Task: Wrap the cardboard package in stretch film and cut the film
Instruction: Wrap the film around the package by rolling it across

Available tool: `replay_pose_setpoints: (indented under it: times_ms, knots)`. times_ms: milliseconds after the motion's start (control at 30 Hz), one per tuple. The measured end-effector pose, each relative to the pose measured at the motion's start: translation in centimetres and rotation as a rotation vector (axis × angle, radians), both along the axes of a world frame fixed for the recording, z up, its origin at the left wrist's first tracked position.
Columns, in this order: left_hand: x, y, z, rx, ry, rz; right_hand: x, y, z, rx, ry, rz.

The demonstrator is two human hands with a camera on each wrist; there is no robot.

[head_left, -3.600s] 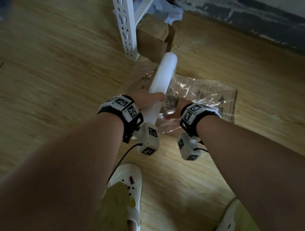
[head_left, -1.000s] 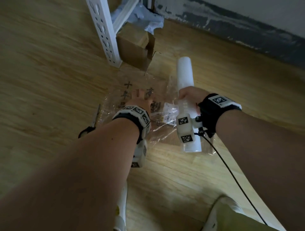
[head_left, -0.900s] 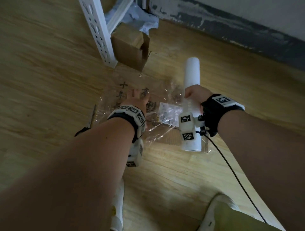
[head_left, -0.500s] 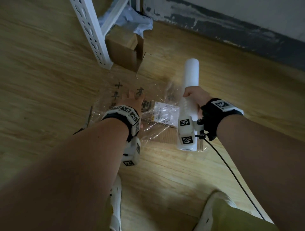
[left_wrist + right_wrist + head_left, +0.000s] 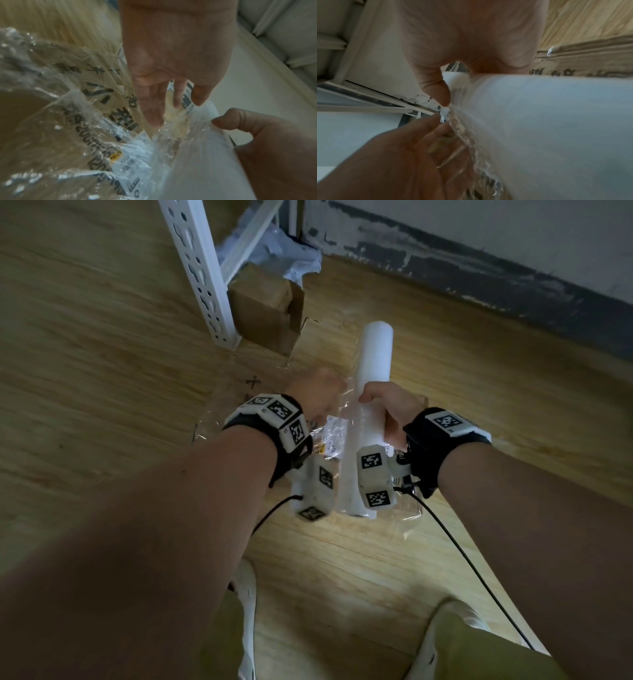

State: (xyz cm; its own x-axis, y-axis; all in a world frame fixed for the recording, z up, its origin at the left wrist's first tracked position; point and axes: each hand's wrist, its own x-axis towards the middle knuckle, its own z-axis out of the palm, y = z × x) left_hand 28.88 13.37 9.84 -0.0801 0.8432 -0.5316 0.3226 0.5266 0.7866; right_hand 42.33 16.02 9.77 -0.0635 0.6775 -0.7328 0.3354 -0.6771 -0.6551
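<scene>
Nearest me, low in the frame, my right hand (image 5: 388, 412) is curled round the middle of the stretch film roll (image 5: 371, 392), which stands tilted over the package. Just left of it my left hand (image 5: 317, 392) reaches in with fingers (image 5: 154, 108) straight, touching the film (image 5: 164, 136) beside the roll. Under both, mid-frame on the floor, lies the flat cardboard package (image 5: 239, 405), already filmed over. I judge I'm mid-wrap; next I need tension and another pass. Beyond, upper left, stands a white rack leg (image 5: 202, 272).
</scene>
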Motion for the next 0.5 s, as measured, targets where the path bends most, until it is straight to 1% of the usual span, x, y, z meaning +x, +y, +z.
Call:
replay_pose_setpoints:
  times_ms: [33,67,100,167,267,333,400,433,500]
  knots:
    - [0.5,-0.1,0.2,-0.135,-0.148,0.020,-0.1,0.0,0.2,0.000,0.013,-0.004]
    - [0.7,-0.3,0.2,-0.207,-0.241,0.004,-0.2,0.1,0.2,0.001,0.016,-0.013]
    - [0.7,-0.4,-0.1,-0.211,-0.275,-0.025,-0.3,0.3,0.1,0.001,0.021,-0.021]
    - [0.6,-0.4,-0.5,-0.119,-0.259,-0.032,-0.1,0.7,-0.4,0.000,-0.003,-0.025]
    - [0.6,0.1,-1.3,-0.021,-0.057,-0.042,0.7,1.7,-2.4,-0.011,-0.085,0.012]
    - [0.7,0.4,-1.9,-0.009,0.100,-0.118,1.3,2.1,-3.5,-0.017,-0.134,0.031]
    - [0.5,0.7,-2.8,-0.003,0.305,-0.203,1.2,1.5,-2.4,-0.004,-0.164,0.037]
    - [0.2,0.8,-3.2,-0.011,0.404,-0.215,1.2,1.1,-1.6,0.014,-0.178,0.033]
    - [-0.3,0.9,-3.8,-0.038,0.527,-0.228,1.0,0.3,0.0,0.044,-0.198,0.034]
